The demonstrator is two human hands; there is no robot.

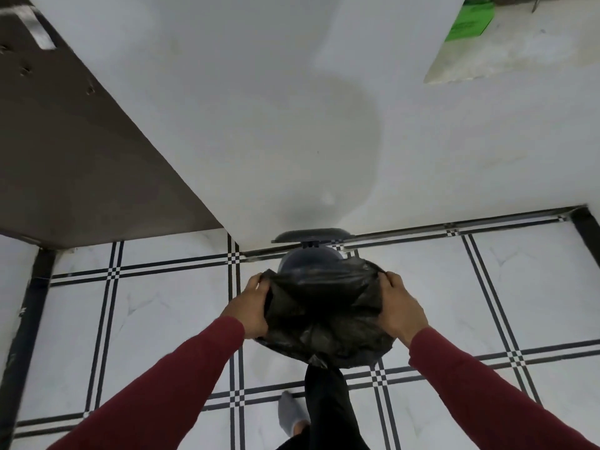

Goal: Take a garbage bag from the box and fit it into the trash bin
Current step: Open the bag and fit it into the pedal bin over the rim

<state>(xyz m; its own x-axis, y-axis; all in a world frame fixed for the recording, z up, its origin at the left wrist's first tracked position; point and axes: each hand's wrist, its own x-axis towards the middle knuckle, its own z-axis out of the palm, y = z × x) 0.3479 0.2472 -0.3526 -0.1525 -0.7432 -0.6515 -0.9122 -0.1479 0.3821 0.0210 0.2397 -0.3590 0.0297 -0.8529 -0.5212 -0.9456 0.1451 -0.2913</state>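
A black garbage bag (319, 311) is spread over the mouth of a dark round trash bin (308, 259) that stands on the floor against the white wall. The bin's lid (311, 237) is tipped up against the wall. My left hand (250, 305) grips the bag's left edge, and my right hand (401, 308) grips its right edge. The bag's crumpled plastic hides most of the bin. A green box (470, 19) lies on a ledge at the top right.
The floor is white tile with black striped lines (113, 274). A brown panel (65, 141) slants in at the upper left. My leg in dark trousers and a grey sock (290, 414) stand just below the bin.
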